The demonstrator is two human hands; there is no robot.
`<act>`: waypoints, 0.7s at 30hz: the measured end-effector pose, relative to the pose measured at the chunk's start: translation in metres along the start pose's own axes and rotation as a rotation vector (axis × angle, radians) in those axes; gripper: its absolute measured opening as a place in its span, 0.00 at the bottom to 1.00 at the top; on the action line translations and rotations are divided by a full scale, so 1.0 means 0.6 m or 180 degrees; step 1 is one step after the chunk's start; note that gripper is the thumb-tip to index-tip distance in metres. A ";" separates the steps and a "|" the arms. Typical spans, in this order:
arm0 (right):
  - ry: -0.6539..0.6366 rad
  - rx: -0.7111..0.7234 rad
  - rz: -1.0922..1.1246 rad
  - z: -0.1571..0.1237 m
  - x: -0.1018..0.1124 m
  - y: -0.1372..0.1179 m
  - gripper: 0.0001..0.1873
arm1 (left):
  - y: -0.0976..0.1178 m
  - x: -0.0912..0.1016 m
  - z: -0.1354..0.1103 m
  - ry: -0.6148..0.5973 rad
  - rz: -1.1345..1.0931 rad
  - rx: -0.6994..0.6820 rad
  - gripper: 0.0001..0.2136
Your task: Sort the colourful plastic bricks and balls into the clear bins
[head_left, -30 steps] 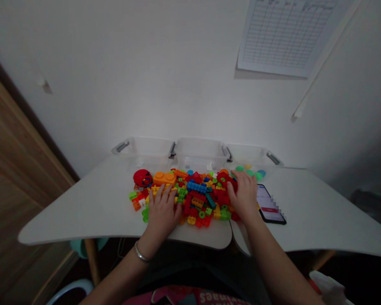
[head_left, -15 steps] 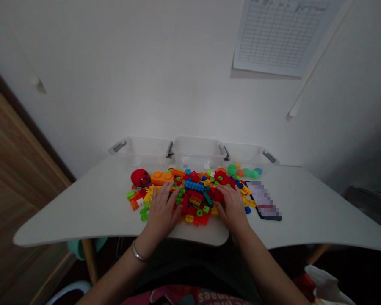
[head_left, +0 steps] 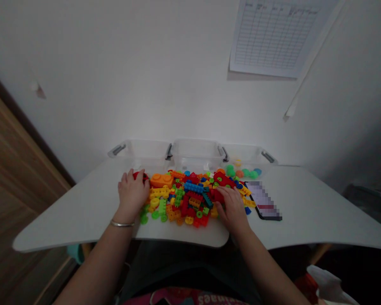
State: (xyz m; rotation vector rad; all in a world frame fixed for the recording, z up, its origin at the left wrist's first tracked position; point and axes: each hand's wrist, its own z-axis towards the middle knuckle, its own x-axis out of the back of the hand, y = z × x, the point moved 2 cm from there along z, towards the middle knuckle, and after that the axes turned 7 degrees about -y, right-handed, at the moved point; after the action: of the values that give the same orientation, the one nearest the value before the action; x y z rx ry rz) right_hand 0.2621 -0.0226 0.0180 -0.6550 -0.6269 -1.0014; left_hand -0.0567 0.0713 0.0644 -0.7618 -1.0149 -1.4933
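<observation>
Toy building bricks [head_left: 194,202] in many colours lie in a loose pile at the middle of the table. At the pile's left end my left hand [head_left: 132,192] reaches over a red round toy [head_left: 141,176], its fingers spread and partly covering it. Whether the fingers grip the toy is hard to see. Beside it lies a large orange brick [head_left: 161,180]. My right hand [head_left: 233,207] rests on the right part of the pile, fingers stretched over a red piece [head_left: 217,195]. A blue brick [head_left: 193,187] and a red toy with green spots [head_left: 224,179] lie near that hand.
Three clear plastic boxes stand along the wall: a left box [head_left: 147,149], a middle box [head_left: 197,148] and a right box [head_left: 246,151]. Green, orange and blue balls [head_left: 246,173] show at the right box. A phone [head_left: 263,201] lies right of the pile on the white table [head_left: 317,207].
My left hand has moved left, from the bricks at the pile's left-centre to the red round toy. Green and yellow bricks formerly under it are now uncovered. My right hand has stayed in place.
</observation>
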 end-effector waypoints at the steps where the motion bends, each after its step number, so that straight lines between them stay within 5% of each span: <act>1: 0.0016 -0.0019 -0.0002 0.000 0.000 0.001 0.21 | -0.006 -0.006 0.005 -0.0105 -0.0053 0.0033 0.23; 10: 0.0030 -0.0030 -0.0017 -0.002 -0.002 0.003 0.20 | -0.029 -0.018 0.033 -0.0372 -0.0376 0.0018 0.27; 14: 0.0031 -0.0068 -0.0041 -0.002 -0.002 0.003 0.19 | -0.018 0.011 0.033 0.0044 -0.0849 -0.0061 0.28; 18: 0.0049 -0.0087 -0.0006 -0.002 -0.003 0.003 0.19 | 0.015 0.028 0.020 0.0098 -0.2089 0.0000 0.30; 21: 0.0073 -0.0092 0.0042 -0.002 -0.002 0.004 0.19 | 0.055 0.030 0.002 -0.0574 -0.3908 0.0297 0.28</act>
State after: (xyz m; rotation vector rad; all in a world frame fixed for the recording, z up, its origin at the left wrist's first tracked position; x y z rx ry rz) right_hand 0.2637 -0.0221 0.0157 -0.6714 -0.5881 -1.0059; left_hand -0.0276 0.0642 0.0867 -0.1327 -1.8384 -2.3773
